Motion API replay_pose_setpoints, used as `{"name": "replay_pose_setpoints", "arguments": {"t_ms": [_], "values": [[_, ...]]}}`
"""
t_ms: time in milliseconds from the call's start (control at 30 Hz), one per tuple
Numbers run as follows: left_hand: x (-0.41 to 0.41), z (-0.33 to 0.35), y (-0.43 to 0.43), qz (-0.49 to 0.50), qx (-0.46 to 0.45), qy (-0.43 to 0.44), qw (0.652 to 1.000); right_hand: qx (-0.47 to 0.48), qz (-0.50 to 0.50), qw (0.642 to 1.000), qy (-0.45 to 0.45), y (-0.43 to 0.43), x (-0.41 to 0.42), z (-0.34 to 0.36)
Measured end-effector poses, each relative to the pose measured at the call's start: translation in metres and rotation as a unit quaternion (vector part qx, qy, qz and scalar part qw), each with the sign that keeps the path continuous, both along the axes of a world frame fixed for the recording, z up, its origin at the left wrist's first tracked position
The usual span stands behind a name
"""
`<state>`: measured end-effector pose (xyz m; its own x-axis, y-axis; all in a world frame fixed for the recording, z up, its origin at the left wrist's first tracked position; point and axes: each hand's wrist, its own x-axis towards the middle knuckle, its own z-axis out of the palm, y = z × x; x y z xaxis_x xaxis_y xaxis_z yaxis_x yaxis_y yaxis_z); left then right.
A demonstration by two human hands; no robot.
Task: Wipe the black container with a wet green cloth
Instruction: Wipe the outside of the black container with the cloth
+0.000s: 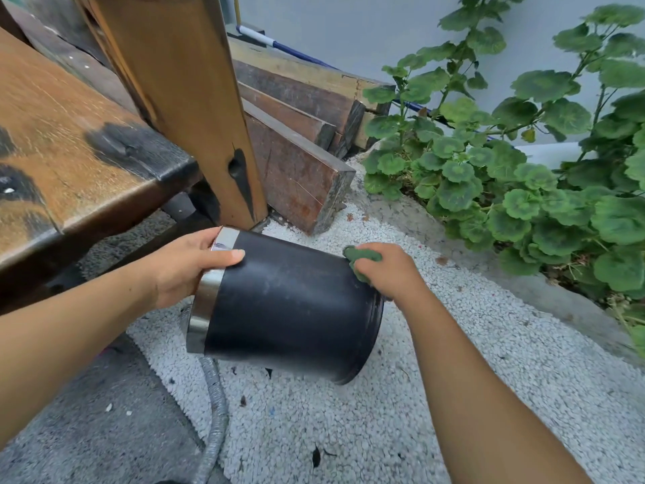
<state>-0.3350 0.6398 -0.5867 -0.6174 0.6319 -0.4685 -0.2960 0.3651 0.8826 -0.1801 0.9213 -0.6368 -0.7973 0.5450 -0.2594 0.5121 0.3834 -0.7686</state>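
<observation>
Two bare forearms reach forward from the bottom of the view. The left hand (185, 265) is curled around the silver metal band (206, 302) at the rim of a black container (289, 302), thumb lying across the black wall and fingers wrapped over the edge. The container is a cylinder tipped on its side and held in the air above pale gravel (349, 431), its rim toward the left and its base toward the right. The right hand (387, 270) is closed in a fist around a bunched green cloth (361, 256), which presses against the container's upper edge near the base. A grey hose (216, 413) runs over the ground beneath the container. Beyond the left hand stands a worn wooden worktop (69, 151) with dark patches and an upright wooden post (188, 99). Farther back, stacked timber planks (300, 134) lie against a pale wall, and a leafy green plant (506, 162) fills the right side.
</observation>
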Motion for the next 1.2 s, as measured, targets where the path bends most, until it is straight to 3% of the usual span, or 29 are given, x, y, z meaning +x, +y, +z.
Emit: {"name": "replay_pose_setpoints", "arguments": {"t_ms": [167,267,533,833,1200], "values": [[0.007,-0.018,0.006,0.068,-0.024,0.025,0.997,-0.052,0.051,0.995,-0.071,0.018,-0.041,-0.009],[0.009,-0.027,0.015,0.115,-0.061,0.029,0.991,-0.082,0.055,0.993,-0.057,0.016,-0.047,-0.026],[-0.001,-0.024,0.032,0.154,-0.121,0.037,0.980,-0.003,0.069,0.997,0.043,-0.001,-0.022,-0.045],[-0.010,-0.025,0.041,0.163,-0.135,0.030,0.977,0.040,-0.002,0.991,0.126,-0.030,0.017,-0.071],[-0.019,-0.027,0.055,0.155,-0.138,0.054,0.977,0.121,-0.091,0.976,0.156,-0.075,0.049,-0.098]]}}
